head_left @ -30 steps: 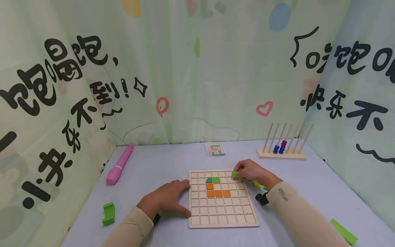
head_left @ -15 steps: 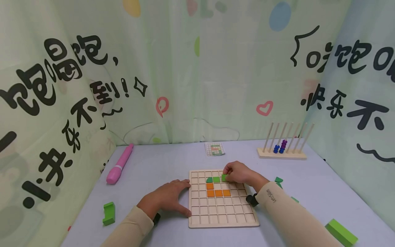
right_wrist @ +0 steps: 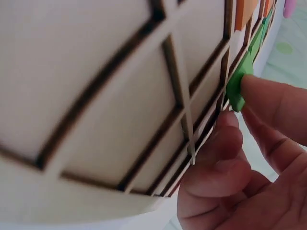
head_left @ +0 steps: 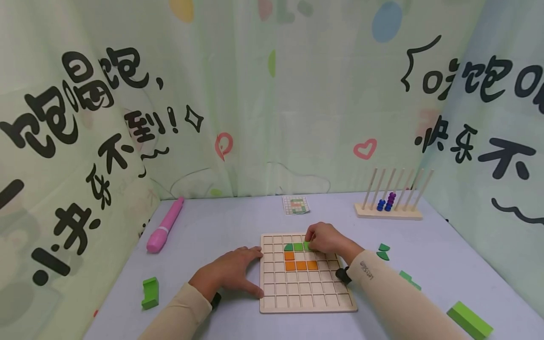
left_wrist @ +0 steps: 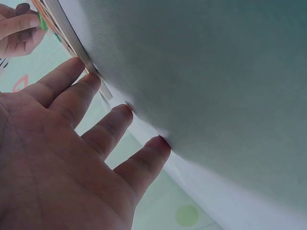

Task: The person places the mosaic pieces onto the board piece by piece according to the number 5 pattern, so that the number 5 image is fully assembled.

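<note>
A wooden grid board (head_left: 308, 302) lies flat on the table. In one of its upper rows sit a dark green rounded tile (head_left: 289, 247) and a green square tile (head_left: 298, 246). Several orange square tiles (head_left: 301, 266) fill cells below them. My right hand (head_left: 329, 238) pinches another green square tile (right_wrist: 238, 86) at the cell right of the first green one; the tile is tilted in the right wrist view. With fingers spread, my left hand (head_left: 231, 270) rests against the board's left edge, its fingertips (left_wrist: 91, 81) touching the side and the table.
Loose dark green pieces (head_left: 383, 255) and a green block (head_left: 469, 320) lie to the right. A notched green block (head_left: 150, 293) and a pink stick-shaped object (head_left: 165, 226) are at left. Behind the board are a pattern card (head_left: 296, 205) and a peg rack (head_left: 388, 214) with beads.
My right hand has carried the green square tile leftward across the board to beside the other green tile and lowered it slightly. The left hand stays put.
</note>
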Tool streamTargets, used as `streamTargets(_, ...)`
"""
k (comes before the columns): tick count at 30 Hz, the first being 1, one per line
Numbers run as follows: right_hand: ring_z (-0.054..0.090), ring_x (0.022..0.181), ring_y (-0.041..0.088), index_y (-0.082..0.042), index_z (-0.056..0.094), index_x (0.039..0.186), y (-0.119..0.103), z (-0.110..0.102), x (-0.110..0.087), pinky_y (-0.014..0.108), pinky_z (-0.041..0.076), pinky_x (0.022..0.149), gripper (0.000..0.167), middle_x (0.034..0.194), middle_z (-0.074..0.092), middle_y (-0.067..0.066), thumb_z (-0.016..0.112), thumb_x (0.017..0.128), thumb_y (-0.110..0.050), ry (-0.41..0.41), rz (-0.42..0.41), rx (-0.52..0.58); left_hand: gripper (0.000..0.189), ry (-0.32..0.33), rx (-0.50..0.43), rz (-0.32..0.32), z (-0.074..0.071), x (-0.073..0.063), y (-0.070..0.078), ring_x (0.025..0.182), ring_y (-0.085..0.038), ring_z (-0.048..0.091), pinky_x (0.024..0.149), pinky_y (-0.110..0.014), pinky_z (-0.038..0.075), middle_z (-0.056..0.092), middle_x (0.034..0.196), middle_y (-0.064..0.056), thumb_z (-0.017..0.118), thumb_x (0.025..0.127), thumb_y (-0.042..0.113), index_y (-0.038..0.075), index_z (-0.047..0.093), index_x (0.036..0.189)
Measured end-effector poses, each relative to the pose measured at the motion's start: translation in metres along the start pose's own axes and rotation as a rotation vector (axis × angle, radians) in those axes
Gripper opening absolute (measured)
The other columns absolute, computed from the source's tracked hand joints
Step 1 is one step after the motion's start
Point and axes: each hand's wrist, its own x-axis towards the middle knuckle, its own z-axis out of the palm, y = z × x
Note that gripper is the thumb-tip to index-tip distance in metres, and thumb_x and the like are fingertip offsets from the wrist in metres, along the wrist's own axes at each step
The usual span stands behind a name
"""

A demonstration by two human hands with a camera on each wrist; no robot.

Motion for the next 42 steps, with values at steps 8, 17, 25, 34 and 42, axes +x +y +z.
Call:
streamTargets(8, 0.055, 0.078, 0.018, -0.009, 0.073, 0.092, 0.000, 0.001, -0.003, 0.035, 0.051, 0.075, 0.007, 0.085, 0.067, 0.001, 0.071, 0.089, -0.003, 0.011, -0.029, -0.056, 0.104, 0.004, 0.005, 0.009, 0.003, 0.001, 0.000, 0.146, -0.025, 0.045, 0.119, -0.049, 0.041, 0.046, 0.161, 0.003, 0.090, 0.067, 0.065, 0.019, 0.052, 0.152)
streamTargets(17, 0.057, 0.089, 0.021, -0.005, 0.072, 0.106, 0.013, -0.018, -0.009, 0.039, 0.051, 0.080, 0.012, 0.098, 0.068, 0.006, 0.068, 0.095, -0.008, 0.003, 0.019, 0.073, 0.104, 0.003, 0.007, 0.006, 0.002, 0.001, 0.000, 0.144, -0.025, 0.046, 0.118, -0.050, 0.042, 0.047, 0.160, 0.003, 0.091, 0.067, 0.065, 0.019, 0.052, 0.152)
streamTargets(25, 0.057, 0.090, 0.022, -0.003, 0.071, 0.110, 0.031, -0.030, -0.014, 0.037, 0.052, 0.080, 0.019, 0.102, 0.067, 0.008, 0.072, 0.094, -0.014, -0.012, 0.076, 0.101, 0.105, 0.002, 0.012, 0.009, 0.002, 0.001, -0.002, 0.144, -0.025, 0.047, 0.118, -0.049, 0.042, 0.047, 0.161, 0.002, 0.090, 0.067, 0.066, 0.018, 0.051, 0.152)
streamTargets(34, 0.057, 0.089, 0.023, -0.003, 0.071, 0.109, 0.064, -0.043, -0.025, 0.036, 0.052, 0.076, 0.020, 0.102, 0.067, 0.009, 0.073, 0.094, -0.016, 0.008, 0.103, 0.074, 0.105, -0.010, 0.000, -0.006, 0.003, 0.000, -0.001, 0.147, -0.026, 0.044, 0.119, -0.051, 0.040, 0.046, 0.161, 0.003, 0.090, 0.067, 0.065, 0.018, 0.051, 0.152)
streamTargets(42, 0.057, 0.085, 0.021, -0.001, 0.070, 0.109, 0.087, -0.055, -0.044, 0.033, 0.050, 0.074, 0.023, 0.098, 0.067, 0.008, 0.075, 0.091, -0.016, 0.006, 0.147, 0.041, 0.107, -0.007, 0.009, -0.027, 0.002, 0.004, -0.003, 0.144, -0.025, 0.046, 0.118, -0.051, 0.042, 0.047, 0.161, 0.003, 0.090, 0.065, 0.067, 0.021, 0.050, 0.153)
